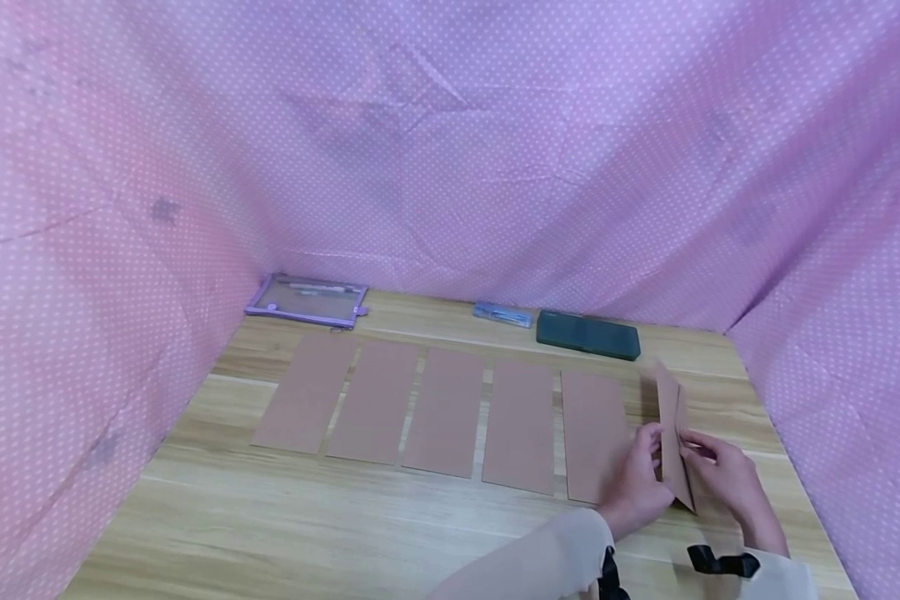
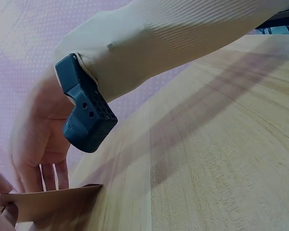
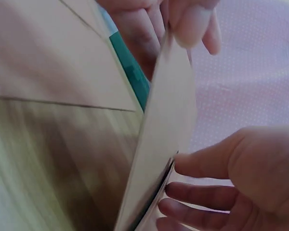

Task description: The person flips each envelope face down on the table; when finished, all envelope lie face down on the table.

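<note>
At the right end of the table, both hands hold a brown kraft-paper piece (image 1: pixel 669 437) on edge. It looks layered, with a narrow gap between its sheets (image 3: pixel 159 130); whether it is an envelope or folded card I cannot tell. My left hand (image 1: pixel 633 483) grips its left side, thumb and fingers on opposite faces. From the other side, my right hand (image 1: pixel 727 479) pinches the edge by the gap between thumb and fingertips (image 3: pixel 197 166). To the left, several flat brown paper rectangles lie in a row, the nearest (image 1: pixel 592 425) just beside my left hand.
A purple-edged clear zip pouch (image 1: pixel 307 302) with pens inside lies at the back left. Along the back edge are a small blue packet (image 1: pixel 502 314) and a dark green case (image 1: pixel 588 335). Pink dotted cloth (image 1: pixel 450 167) encloses the wooden table (image 1: pixel 307 525).
</note>
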### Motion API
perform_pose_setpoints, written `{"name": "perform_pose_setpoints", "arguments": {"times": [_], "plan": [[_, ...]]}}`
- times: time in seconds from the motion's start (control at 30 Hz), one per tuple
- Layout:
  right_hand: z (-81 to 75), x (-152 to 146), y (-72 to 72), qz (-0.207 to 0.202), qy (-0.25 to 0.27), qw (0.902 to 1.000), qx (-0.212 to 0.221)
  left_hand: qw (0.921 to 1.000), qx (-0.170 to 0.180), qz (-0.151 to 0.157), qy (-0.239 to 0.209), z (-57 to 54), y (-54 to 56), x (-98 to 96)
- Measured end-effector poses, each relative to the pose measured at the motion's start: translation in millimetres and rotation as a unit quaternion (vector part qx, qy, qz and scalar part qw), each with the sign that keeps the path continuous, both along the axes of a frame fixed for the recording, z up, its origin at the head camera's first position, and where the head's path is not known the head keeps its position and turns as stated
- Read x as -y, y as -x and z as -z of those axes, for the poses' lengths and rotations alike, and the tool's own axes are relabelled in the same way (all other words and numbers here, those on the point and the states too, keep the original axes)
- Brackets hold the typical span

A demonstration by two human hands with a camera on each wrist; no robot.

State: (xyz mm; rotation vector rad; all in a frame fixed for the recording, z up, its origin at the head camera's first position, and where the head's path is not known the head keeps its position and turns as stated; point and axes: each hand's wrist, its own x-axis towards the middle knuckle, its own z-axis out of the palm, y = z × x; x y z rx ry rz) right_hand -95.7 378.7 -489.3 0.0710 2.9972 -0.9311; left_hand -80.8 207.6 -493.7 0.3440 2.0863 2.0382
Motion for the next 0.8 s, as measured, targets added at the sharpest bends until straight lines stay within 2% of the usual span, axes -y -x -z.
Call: {"name": "perform_pose_setpoints", "arguments": {"times": [0.17,0.37,0.5,0.57,0.7,0.8], "plan": [[-5.2,6.0,-2.0,-0.011,0.099,0.9949,0.016,0.9977,-0.062,0.022,0.016,-3.3,-1.3,0.8],[-9.6,5.8,-4.1,-0.027,0.203,0.9781,0.036,0.993,-0.105,0.042,0.034,-7.6,-3.8,1.3],[-12.0,2.4,-5.6,-0.023,0.267,0.9618,0.057,0.987,-0.139,0.046,0.066,-8.7,-5.1,1.1],[-13.0,-0.1,-5.7,-0.025,0.307,0.9483,0.076,0.9873,-0.13,0.048,0.077,-8.5,-6.1,0.7],[-14.4,-3.0,-5.6,-0.042,0.382,0.9172,0.104,0.9912,-0.075,0.049,0.097,-7.3,-7.2,-0.5],[-15.3,-2.9,-5.9,-0.052,0.416,0.901,0.11,0.9906,-0.048,0.052,0.117,-5.7,-7.7,-1.4]]}}
